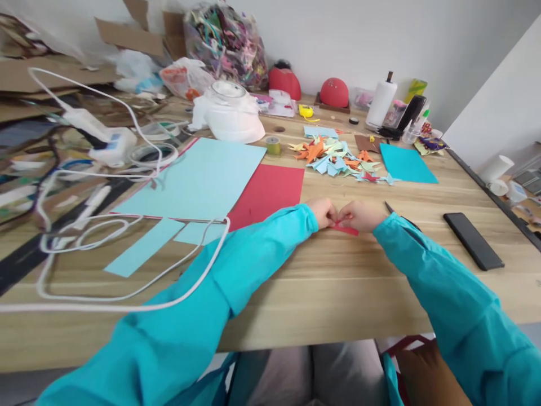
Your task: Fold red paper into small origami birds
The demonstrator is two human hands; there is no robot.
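Both hands meet over a small piece of red paper point(348, 229) on the wooden table. My left hand point(323, 212) is closed, its fingertips pinching the paper's left end. Right beside it, my right hand point(358, 215) also pinches the paper, thumb and finger pressed together. The fingers cover much of the piece, so its folds are hard to make out. Behind the hands lies a heap of folded paper cranes point(333, 157) in orange, pale blue, pale green and red. A red paper sheet point(274, 192) lies to the left, partly under a large light-blue sheet point(198, 175).
A white cable point(169, 304) loops across the left side, over my left sleeve. Light-blue strips point(146, 246) lie nearby. To the right are a dark pointed tool point(391, 208), partly behind my sleeve, and a black phone point(473, 240). A turquoise sheet point(408, 163) and a tape roll point(273, 145) lie farther back.
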